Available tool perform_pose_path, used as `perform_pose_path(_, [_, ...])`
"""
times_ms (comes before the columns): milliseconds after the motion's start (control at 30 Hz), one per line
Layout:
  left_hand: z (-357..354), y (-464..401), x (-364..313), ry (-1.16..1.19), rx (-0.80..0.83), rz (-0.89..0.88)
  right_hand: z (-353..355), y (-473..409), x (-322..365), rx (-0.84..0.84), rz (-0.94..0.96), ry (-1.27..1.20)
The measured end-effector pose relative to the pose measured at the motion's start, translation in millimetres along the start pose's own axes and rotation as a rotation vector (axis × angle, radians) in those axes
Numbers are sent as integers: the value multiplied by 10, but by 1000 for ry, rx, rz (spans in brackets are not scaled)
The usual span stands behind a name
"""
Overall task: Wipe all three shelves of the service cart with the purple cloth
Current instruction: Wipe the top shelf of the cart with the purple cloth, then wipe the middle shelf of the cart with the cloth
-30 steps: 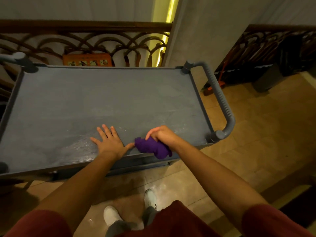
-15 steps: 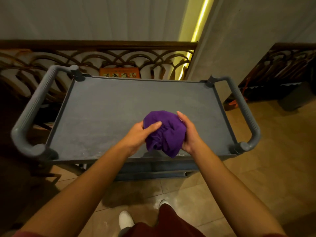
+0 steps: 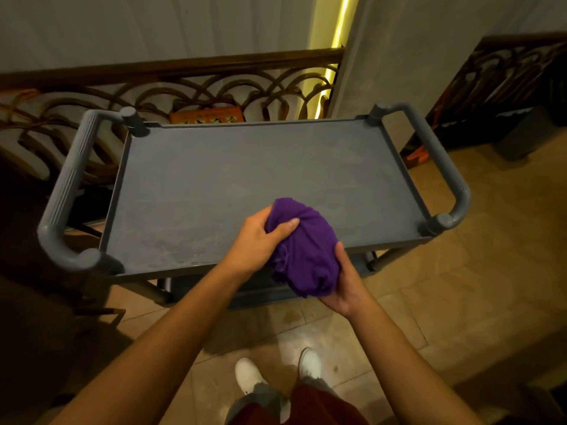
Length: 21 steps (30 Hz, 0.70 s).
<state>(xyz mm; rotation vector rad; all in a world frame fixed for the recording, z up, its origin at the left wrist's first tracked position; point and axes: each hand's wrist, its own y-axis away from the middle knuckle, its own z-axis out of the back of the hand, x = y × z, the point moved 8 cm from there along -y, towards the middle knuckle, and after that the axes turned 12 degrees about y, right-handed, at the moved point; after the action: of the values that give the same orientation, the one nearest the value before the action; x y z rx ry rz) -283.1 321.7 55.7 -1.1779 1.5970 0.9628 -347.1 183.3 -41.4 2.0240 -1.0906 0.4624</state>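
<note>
Service cart point(image 3: 214, 185) standing on tan floor tiles point(image 3: 491, 256), filling most of the view, grey top shelf point(image 3: 245, 167) lying bare and faintly streaked, ribbed handles curving off each short end, left handle point(image 3: 66, 191) and right handle point(image 3: 441, 167). Backing onto an ornate scrollwork railing point(image 3: 190, 90), with an orange box point(image 3: 208, 115) showing behind the far rim. Purple cloth point(image 3: 303, 250) being held bunched in a loose ball above the near edge of the top shelf, partly overhanging the front, off the surface as far as can be told. Left hand point(image 3: 260, 237) gripping the cloth from its left side, fingers curled in, thumb pressing across the top folds. Right hand point(image 3: 346, 283) cupping the cloth from below and to the right, palm up, fingers half closed around the lower bulge. White shoes point(image 3: 248, 375) showing on the tiles below.
</note>
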Motion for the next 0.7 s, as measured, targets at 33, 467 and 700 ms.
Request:
perform_pose_path(33, [-8, 36, 75, 59, 7, 55, -35, 43, -49, 28, -12, -37])
perform_pose_path(467, [64, 429, 83, -294, -34, 24, -37, 384, -95, -53, 116, 4])
perform_pose_path(700, [327, 901, 786, -220, -211, 268, 485, 679, -377, -141, 83, -2])
